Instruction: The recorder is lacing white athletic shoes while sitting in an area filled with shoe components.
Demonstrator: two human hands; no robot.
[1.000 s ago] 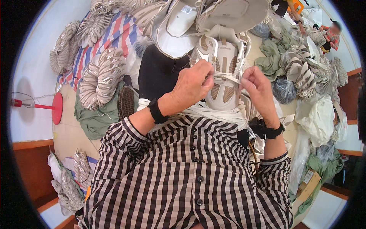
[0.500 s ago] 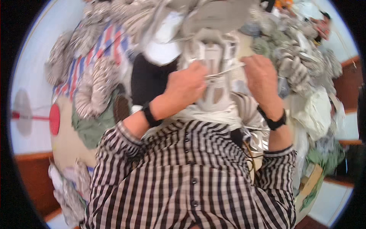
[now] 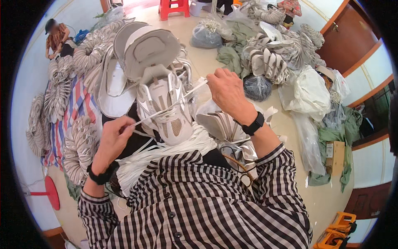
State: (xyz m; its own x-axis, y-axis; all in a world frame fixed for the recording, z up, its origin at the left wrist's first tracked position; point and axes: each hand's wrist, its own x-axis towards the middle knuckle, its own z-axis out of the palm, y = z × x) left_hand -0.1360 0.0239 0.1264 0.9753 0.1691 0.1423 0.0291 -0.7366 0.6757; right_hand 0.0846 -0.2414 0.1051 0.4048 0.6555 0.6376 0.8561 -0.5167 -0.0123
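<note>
White lace (image 3: 195, 89) taut past both edges of the shoe (image 3: 159, 96), pinched in both hands (image 3: 112, 139) (image 3: 227, 92), floor (image 3: 201, 62) beyond.

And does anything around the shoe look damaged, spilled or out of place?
Nothing clearly stands out. The left hand and right hand hold white lace stretched across the shoe; the white strands bunched by its toe look untidy, but no damage or spill shows.

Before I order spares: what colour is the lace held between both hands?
The lace is off-white, clearest in the head view.
</note>
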